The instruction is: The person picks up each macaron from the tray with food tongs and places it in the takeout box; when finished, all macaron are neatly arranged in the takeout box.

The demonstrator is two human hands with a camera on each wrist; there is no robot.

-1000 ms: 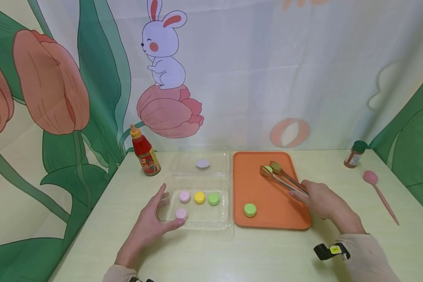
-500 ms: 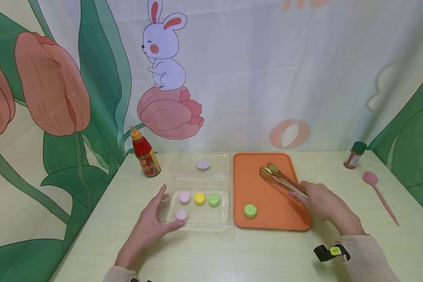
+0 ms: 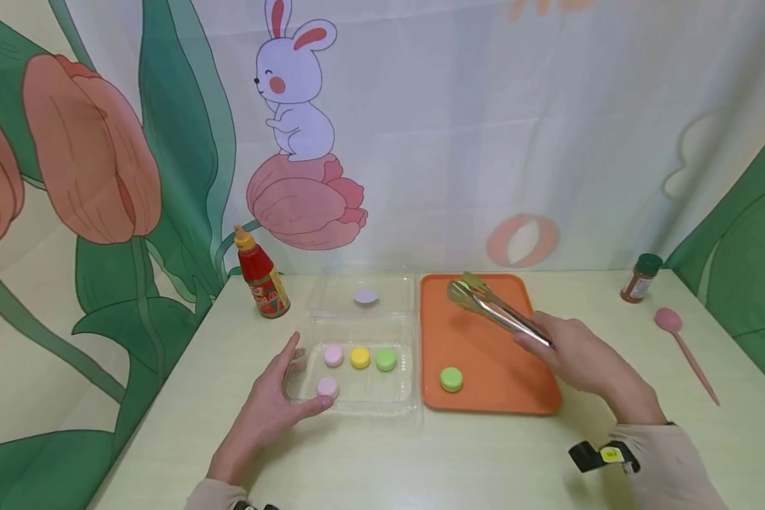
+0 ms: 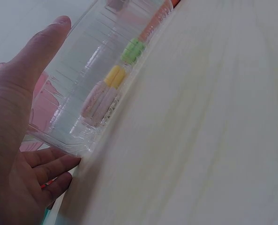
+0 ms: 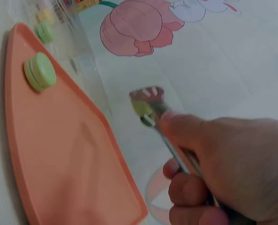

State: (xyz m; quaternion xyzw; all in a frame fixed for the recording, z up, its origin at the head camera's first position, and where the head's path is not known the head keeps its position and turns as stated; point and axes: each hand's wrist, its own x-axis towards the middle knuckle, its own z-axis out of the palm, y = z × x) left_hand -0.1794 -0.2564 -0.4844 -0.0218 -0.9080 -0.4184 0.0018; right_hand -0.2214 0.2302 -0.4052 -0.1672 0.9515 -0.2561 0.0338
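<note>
My right hand (image 3: 574, 354) grips metal tongs (image 3: 500, 315) by the handles. Between the tong tips is a green macaron (image 3: 464, 285), partly hidden, held above the far part of an orange tray (image 3: 484, 340). Another green macaron (image 3: 451, 380) lies near the tray's front left corner. My left hand (image 3: 268, 400) is spread around the front left corner of an open clear plastic container (image 3: 370, 397), thumb along the front and fingers at the left side. Inside it are two pink macarons (image 3: 328, 387), a yellow macaron (image 3: 360, 357) and a green macaron (image 3: 386, 359).
A red sauce bottle (image 3: 263, 278) stands behind the container on the left. The container's lid (image 3: 395, 294) lies folded back towards the curtain. At the far right are a spice jar (image 3: 640, 278) and a pink spoon (image 3: 682, 347).
My right hand has raised the tongs, with the green macaron in their tips, up and to the left off the tray. My left hand has stayed at the container.
</note>
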